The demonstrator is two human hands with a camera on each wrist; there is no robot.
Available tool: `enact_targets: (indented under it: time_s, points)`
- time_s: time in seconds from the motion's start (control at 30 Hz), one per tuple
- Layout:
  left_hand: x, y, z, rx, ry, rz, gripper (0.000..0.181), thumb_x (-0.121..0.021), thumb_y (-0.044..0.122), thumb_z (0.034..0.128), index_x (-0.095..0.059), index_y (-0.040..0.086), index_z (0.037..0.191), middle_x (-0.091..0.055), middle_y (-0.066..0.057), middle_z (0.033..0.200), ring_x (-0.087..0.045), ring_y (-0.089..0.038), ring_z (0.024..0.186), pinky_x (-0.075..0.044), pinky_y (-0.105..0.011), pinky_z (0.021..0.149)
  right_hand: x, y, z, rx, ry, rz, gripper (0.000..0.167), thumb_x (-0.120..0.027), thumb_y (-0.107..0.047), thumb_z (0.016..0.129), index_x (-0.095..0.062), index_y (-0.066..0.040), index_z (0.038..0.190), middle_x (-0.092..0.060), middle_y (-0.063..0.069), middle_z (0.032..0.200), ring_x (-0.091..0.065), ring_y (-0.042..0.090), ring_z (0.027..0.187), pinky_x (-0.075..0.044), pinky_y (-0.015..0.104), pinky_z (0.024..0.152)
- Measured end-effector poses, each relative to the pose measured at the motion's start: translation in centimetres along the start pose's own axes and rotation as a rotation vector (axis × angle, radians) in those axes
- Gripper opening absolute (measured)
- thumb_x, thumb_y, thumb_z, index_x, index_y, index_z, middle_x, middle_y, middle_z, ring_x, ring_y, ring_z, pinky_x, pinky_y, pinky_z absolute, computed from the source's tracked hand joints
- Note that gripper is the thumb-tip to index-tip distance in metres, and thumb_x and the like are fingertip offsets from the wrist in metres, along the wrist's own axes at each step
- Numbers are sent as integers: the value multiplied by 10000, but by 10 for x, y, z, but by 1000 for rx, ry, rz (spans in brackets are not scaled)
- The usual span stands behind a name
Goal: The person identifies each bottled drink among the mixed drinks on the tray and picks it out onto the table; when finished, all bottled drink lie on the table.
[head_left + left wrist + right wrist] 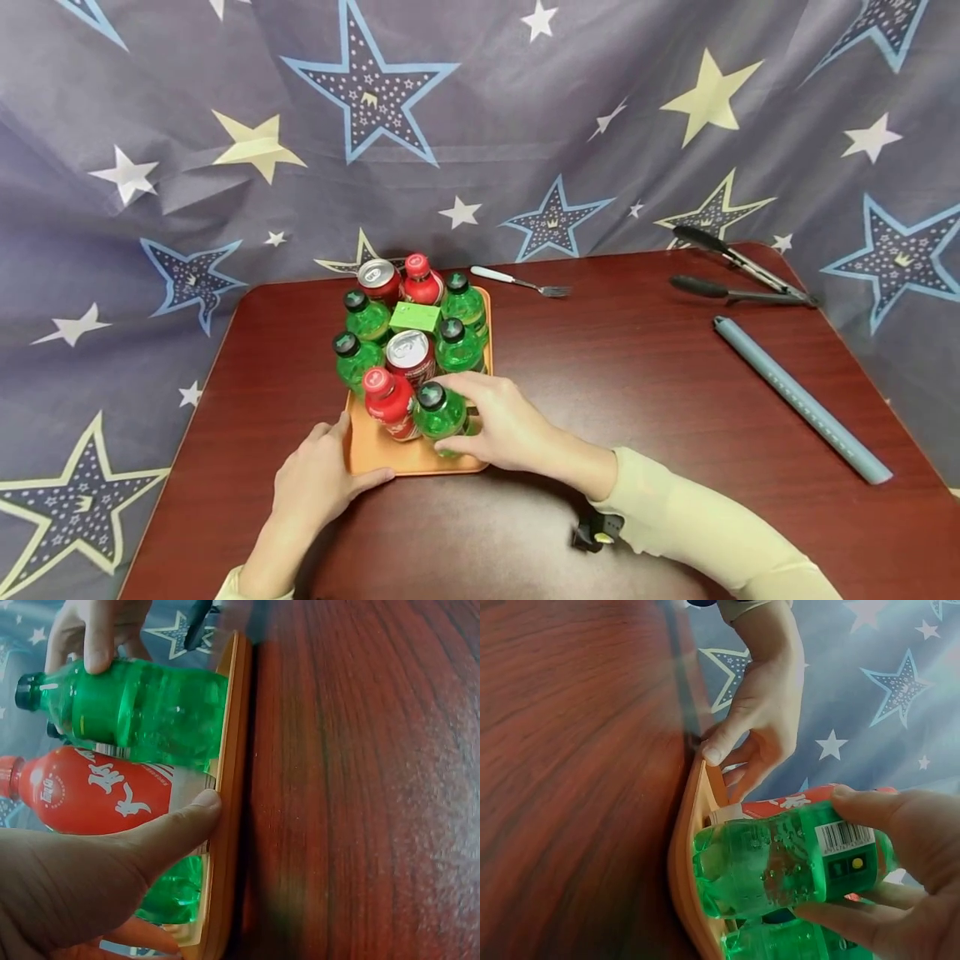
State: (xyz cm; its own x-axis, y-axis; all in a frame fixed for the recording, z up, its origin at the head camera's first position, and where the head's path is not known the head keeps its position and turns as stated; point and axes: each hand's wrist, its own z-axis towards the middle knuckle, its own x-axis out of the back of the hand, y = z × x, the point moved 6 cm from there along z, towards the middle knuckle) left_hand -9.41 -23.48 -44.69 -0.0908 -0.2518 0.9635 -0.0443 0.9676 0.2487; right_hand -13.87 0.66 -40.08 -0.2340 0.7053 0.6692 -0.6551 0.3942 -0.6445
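Observation:
An orange tray [382, 454] holds several green bottles with black caps, red bottles and red cans. My right hand [517, 421] grips a green bottle [441, 414] at the tray's front right, thumb on one side and fingers on the other. In the right wrist view, that bottle [772, 862] stands at the tray rim. My left hand [315, 475] holds the tray's front left corner; its thumb lies on the front rim in the left wrist view. Between the hands stands a red bottle [392, 404], right beside the gripped one. A can [411, 354] sits just behind them.
A light green box [415, 317] rests among the drinks. Behind the tray's right corner lies a fork [521, 282]. Tongs [738, 275] and a grey-blue stick [802, 400] lie at the right. A small black object [592, 533] is beside my right sleeve. Star-printed cloth hangs behind the table.

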Motion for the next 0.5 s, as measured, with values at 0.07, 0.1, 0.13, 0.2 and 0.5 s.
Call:
enact_targets:
  time_s: [0.07,0.1,0.13,0.2,0.5]
  points:
    - [0,-1,-1,8,-10,1,1210,-923,662,674,-477,-58,1539,-666,-285,1175,-703,-450,954,-583,-621,749,3,0,-2,7,8,30,638,-964,-238,783,-688,-121,1346,-756,32,1282,-716,176,1225,-565,329,1065]
    - [-1,-2,-1,10,-14,2,1224,-921,664,675,-468,-73,1540,-662,-290,1180,-702,-453,960,-582,-621,754,6,-1,-3,11,16,39,633,-966,-231,779,-694,-118,1339,-760,31,1275,-720,176,1219,-567,326,1062]
    - [-1,-2,-1,12,-17,4,1232,-920,667,674,-463,-81,1540,-657,-291,1179,-700,-452,958,-581,-621,753,9,-1,-4,15,28,44,634,-969,-223,773,-698,-111,1335,-763,37,1273,-724,182,1217,-568,326,1061]
    - [-2,-3,-1,11,-16,8,1227,-921,666,672,-472,-87,1531,-653,-284,1155,-698,-441,944,-581,-614,742,18,-1,-6,21,53,43,629,-972,-224,767,-707,-106,1325,-769,38,1261,-735,182,1198,-577,317,1044]
    - [0,0,-1,-12,27,10,1145,-948,618,662,-545,-77,1478,-661,-257,1051,-690,-430,879,-580,-606,739,75,4,-12,-1,129,11,670,-979,-246,755,-711,-95,1351,-769,50,1291,-760,178,1137,-617,284,932]
